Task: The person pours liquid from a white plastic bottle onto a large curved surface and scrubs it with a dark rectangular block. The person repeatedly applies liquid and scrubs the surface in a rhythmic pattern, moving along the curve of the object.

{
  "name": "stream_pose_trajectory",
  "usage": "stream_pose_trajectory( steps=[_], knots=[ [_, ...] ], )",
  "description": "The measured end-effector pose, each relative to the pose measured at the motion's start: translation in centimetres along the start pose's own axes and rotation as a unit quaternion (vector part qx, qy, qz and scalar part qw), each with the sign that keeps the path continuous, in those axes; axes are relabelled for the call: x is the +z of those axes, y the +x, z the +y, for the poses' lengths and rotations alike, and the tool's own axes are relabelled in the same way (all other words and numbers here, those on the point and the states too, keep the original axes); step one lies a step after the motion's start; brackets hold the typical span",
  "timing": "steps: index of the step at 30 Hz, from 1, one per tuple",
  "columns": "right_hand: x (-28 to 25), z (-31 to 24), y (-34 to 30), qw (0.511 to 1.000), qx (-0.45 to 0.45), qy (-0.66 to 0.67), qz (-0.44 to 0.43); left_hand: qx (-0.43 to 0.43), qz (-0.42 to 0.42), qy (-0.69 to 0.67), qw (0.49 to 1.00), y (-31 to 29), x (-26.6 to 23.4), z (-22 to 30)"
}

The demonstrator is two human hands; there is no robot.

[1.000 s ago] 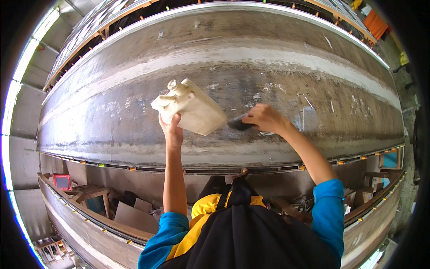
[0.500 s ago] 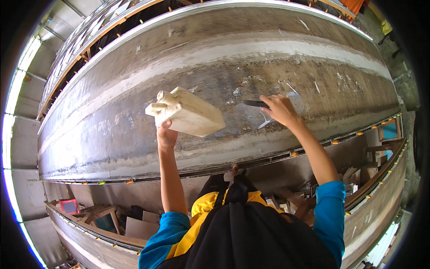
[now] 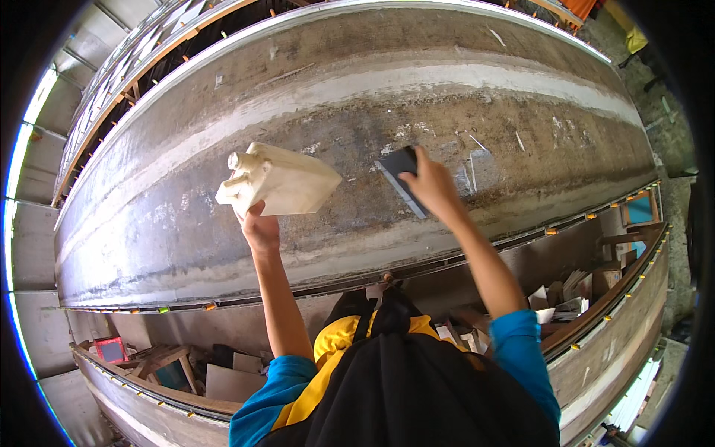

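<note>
My left hand [image 3: 260,229] grips an off-white plastic jerrycan [image 3: 298,182] near its handle, its spout end pointing left. The can is tilted on its side above the long, stained table [image 3: 357,119]. To its right, my right hand [image 3: 433,186] is closed on a dark flat scraper [image 3: 398,168] with a broad, straight edge, held over the table. The scraper's lower edge slants down toward me; whether it touches the surface I cannot tell. Dried pale smears and flakes mark the tabletop around it.
A rail with small orange and yellow stops [image 3: 551,232] runs along the table's near edge. Behind me stands another long table [image 3: 596,372], with wooden frames [image 3: 167,365] and cardboard scraps [image 3: 234,382] beneath. Racks with frames [image 3: 149,71] lie at the far left.
The jerrycan has moved left with my left hand. My right hand has shifted left and turned, so the scraper's flat face shows now instead of its thin edge.
</note>
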State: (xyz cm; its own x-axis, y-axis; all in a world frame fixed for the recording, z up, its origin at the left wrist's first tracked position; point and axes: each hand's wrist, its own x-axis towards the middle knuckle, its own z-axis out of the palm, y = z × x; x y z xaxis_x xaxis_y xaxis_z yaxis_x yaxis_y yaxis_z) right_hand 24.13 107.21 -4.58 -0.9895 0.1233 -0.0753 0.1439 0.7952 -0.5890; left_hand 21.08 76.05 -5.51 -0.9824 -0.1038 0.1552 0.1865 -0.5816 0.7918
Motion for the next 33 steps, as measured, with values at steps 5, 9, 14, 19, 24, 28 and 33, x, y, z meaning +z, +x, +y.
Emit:
stream_pose_trajectory(
  steps=[5, 9, 14, 19, 24, 28, 33],
  knots=[
    [6.9, -6.6, 0.7, 1.0, 0.015, -0.023, 0.008, 0.044, 0.007, 0.038, 0.998, 0.2, 2.0, 0.9],
    [7.1, -6.5, -0.8, 0.997, -0.035, -0.054, 0.034, 0.019, 0.005, 0.034, 0.999, 0.5, 1.2, 1.4],
    [1.3, 2.4, -0.7, 0.989, 0.139, 0.048, 0.036, 0.032, -0.025, 0.021, 0.999, 0.7, 0.8, 1.4],
    [-6.3, 8.3, -0.7, 0.95, 0.205, -0.177, 0.158, -0.013, -0.019, 0.011, 1.0, 1.0, 2.1, 0.5],
    [0.2, 4.9, -0.6, 0.944, 0.141, -0.275, 0.12, -0.028, -0.022, 0.02, 0.999, 1.5, 3.2, -0.6],
    [1.6, 1.2, -1.0, 0.944, 0.054, -0.29, 0.15, -0.011, -0.028, 0.035, 0.999, 2.5, 2.7, 0.3],
    [1.8, -2.3, 1.3, 0.987, 0.151, 0.044, 0.031, 0.025, -0.015, 0.088, 0.996, 3.3, 1.9, 1.6]
  ],
)
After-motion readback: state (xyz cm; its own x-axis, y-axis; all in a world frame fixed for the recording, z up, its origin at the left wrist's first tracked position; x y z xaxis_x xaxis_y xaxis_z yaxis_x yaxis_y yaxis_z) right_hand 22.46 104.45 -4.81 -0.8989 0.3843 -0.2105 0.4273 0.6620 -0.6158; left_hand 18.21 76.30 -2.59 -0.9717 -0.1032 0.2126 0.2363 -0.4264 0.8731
